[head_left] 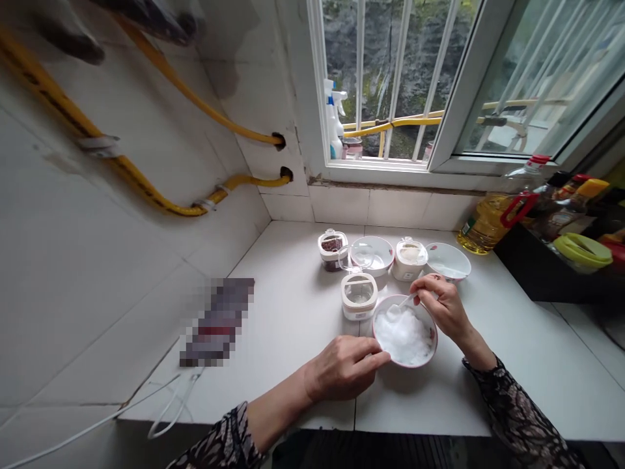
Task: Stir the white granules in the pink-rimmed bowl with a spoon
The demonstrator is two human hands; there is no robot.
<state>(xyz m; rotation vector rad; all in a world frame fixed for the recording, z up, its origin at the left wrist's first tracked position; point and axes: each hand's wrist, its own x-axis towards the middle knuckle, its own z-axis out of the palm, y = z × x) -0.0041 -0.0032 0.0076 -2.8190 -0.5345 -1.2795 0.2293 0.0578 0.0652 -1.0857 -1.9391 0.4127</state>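
Note:
A white bowl [434, 352] with a pink rim stands on the counter, filled with a white, grainy heap [407, 335] that looks like sugar or salt. My left hand [344, 368] grips its near left rim with the fingers. From the upper right, my right hand [442, 306] pinches the handle of a small white spoon [394, 312], whose bowl rests in the heap. Just behind my left hand is a square clear jar [359, 296] with its lid raised. Farther back stand a jar of dark red grains [333, 254] and a jar with pale contents [409, 260].
Two more white bowls, a left one [375, 259] and a right one [450, 264], sit at the back. An oil bottle [481, 225] and a black box [522, 267] of condiments stand right. A blurred dark object [217, 322] and a white cable [168, 417] lie left.

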